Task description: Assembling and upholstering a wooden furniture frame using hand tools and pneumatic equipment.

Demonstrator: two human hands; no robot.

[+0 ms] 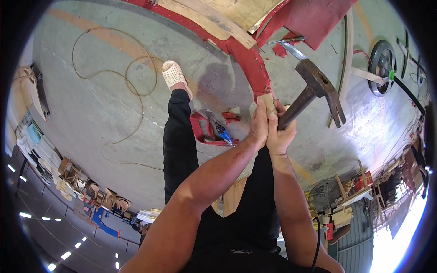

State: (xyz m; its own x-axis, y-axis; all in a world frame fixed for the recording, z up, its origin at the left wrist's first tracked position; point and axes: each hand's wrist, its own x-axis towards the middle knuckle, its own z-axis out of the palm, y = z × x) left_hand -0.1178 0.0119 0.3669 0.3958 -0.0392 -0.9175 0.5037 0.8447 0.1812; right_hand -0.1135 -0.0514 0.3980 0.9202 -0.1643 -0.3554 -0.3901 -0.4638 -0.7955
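Observation:
My right hand [283, 136] is closed around the dark handle of a claw hammer [321, 84], its head raised to the upper right and its claw pointing down. Beside it, my left hand [258, 123] grips the bare wooden end of a curved frame [248, 66] covered in red fabric. The fingers of both hands meet at that end, and some are hidden. A shiny flat metal piece [293, 50] shows just past the hammer head; I cannot tell whether it touches. Near the frame lies a thin screwdriver-like tool [296, 39].
A blue-handled tool [223, 133] lies among red fabric scraps [198, 127] on the floor. A thin hose [142, 107] loops at the left, near my foot in a white clog [174, 74]. A black wheel [382, 68] and wooden strips stand at the right.

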